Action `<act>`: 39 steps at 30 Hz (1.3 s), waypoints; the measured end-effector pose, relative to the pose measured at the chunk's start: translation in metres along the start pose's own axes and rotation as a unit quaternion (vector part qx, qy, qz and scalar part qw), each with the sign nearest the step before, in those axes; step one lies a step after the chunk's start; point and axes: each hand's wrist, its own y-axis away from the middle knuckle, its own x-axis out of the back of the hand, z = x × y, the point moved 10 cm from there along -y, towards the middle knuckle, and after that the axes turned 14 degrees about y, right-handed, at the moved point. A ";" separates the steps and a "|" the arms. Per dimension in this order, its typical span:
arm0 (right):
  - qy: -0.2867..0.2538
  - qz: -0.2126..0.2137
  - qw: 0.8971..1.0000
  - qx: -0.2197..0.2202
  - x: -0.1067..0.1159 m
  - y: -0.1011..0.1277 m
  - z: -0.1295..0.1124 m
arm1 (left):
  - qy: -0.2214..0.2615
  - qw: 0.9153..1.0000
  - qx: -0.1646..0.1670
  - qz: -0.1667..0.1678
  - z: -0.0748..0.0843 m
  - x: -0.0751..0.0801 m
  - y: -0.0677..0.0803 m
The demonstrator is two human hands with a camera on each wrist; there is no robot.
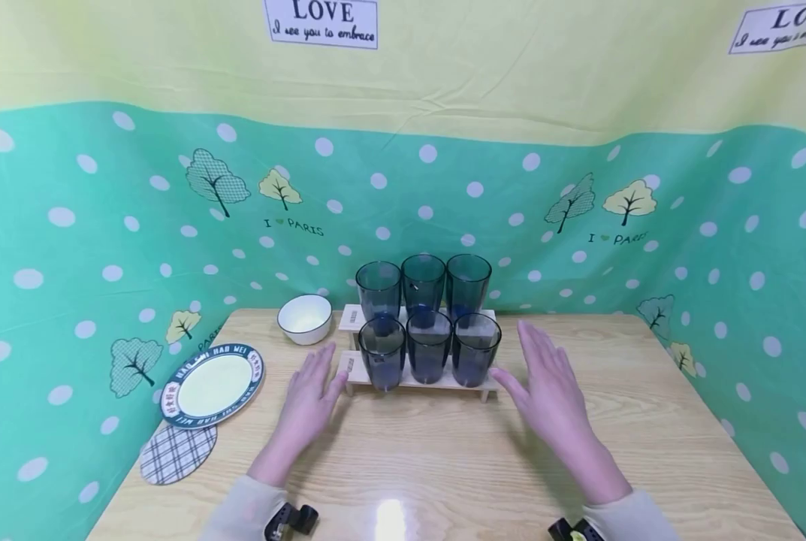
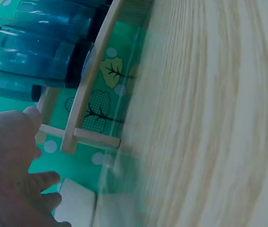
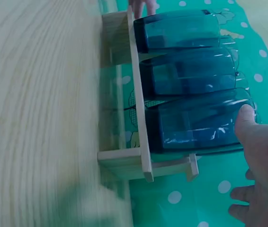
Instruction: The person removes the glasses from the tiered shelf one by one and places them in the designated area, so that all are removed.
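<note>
A two-step wooden rack [image 1: 351, 367] stands on the table, bearing dark, see-through drinking glasses, three to a row. The front row has a left glass [image 1: 382, 357], a middle glass [image 1: 430, 349] and a right glass [image 1: 475, 357]; behind them the back row [image 1: 424, 284] sits higher. To the rack's left is my left hand [image 1: 308, 398], fingers extended and holding nothing. My right hand [image 1: 553, 391] is on the other side, fingers straight, its thumb [image 3: 246, 116] by the front right glass. Whether that thumb touches the glass, I cannot tell.
Left of the rack stands a white bowl [image 1: 306, 319] with a dark rim. A blue-rimmed plate [image 1: 254, 368] and a checked round mat [image 1: 178, 454] lie at the table's left edge. Green dotted cloth [image 1: 430, 180] hangs behind and along both sides of the wooden table [image 1: 443, 466].
</note>
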 end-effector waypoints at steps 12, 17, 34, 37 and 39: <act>-0.069 -0.019 0.997 -0.041 -0.002 -0.008 -0.003 | 0.135 0.990 0.038 -0.005 -0.019 -0.017 0.000; -0.112 -0.025 0.992 -0.044 -0.002 -0.013 -0.007 | 0.164 0.986 0.043 0.001 -0.027 -0.021 0.001; -0.193 -0.066 0.978 -0.043 -0.012 -0.023 -0.017 | 0.155 0.988 0.013 -0.006 -0.022 -0.028 0.003; -0.200 -0.068 0.977 -0.037 -0.014 -0.024 -0.019 | 0.139 0.990 0.000 -0.007 -0.020 -0.029 0.002; -0.210 -0.069 0.975 -0.033 -0.014 -0.024 -0.021 | 0.137 0.990 -0.003 -0.006 -0.019 -0.028 0.002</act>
